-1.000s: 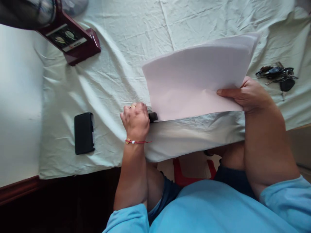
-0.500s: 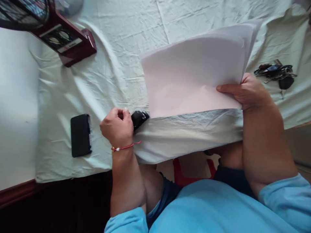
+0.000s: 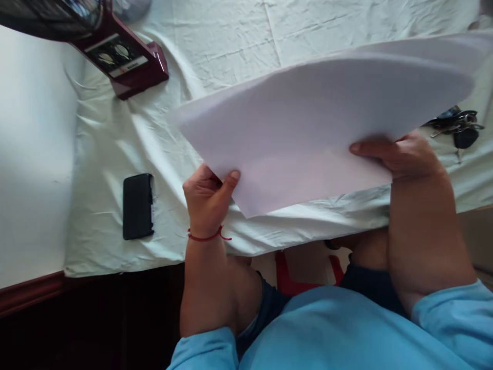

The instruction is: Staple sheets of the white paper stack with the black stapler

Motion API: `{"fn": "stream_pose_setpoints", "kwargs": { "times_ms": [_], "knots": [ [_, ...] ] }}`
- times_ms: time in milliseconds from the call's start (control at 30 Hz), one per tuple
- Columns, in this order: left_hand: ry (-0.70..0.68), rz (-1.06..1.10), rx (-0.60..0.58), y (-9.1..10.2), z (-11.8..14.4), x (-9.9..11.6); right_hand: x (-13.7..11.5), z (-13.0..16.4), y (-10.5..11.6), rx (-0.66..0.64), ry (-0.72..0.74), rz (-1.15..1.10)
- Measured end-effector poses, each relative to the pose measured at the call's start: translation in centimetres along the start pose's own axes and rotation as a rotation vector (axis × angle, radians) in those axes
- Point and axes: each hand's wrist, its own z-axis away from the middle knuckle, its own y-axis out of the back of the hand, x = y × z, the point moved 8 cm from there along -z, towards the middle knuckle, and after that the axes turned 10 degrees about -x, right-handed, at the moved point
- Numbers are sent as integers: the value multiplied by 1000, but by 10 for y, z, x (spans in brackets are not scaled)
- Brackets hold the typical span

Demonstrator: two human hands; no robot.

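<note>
A wrinkled pale sheet [image 3: 215,46] covers my bench. Its dark wooden edge [image 3: 31,293] shows at the left. Soft daylight falls across it.

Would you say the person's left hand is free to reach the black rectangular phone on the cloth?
Probably not at once: the left hand grips a corner of the white paper sheets. The black phone lies close beside it, uncovered.

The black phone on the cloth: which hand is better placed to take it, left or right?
Left, probably. The left hand pinches the papers at the corner nearest the phone. The right hand grips the opposite edge, near the keys.
</note>
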Motion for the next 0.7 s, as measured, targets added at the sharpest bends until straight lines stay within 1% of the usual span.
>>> {"fn": "stream_pose_setpoints", "kwargs": {
  "times_ms": [100,167,233,267,367,433,533,600,633,700],
  "knots": [
    [-13,51,74,3,-1,-1,5,-5,-19,-101,-42,-35],
    [-16,36,126,5,-1,-1,5,-8,-26,-111,-46,-84],
    [-21,26,166,7,-1,0,4,-9,-25,-77,-21,-117],
    [-25,35,164,6,-1,1,3,-10,-23,-52,-8,-123],
    [-10,81,94,1,-3,-2,3,-12,-16,26,20,-124],
    [15,62,79,-1,-4,-4,5,-12,-12,55,20,-127],
    [14,9,174,4,-5,-3,5,-13,-14,54,28,-154],
    [-14,28,236,7,-4,-1,3,-15,-17,39,40,-171],
    [-23,49,238,7,-5,-1,3,-16,-17,36,47,-175],
    [-16,85,175,4,-6,-2,2,-18,-16,54,65,-178]
  ]
}}
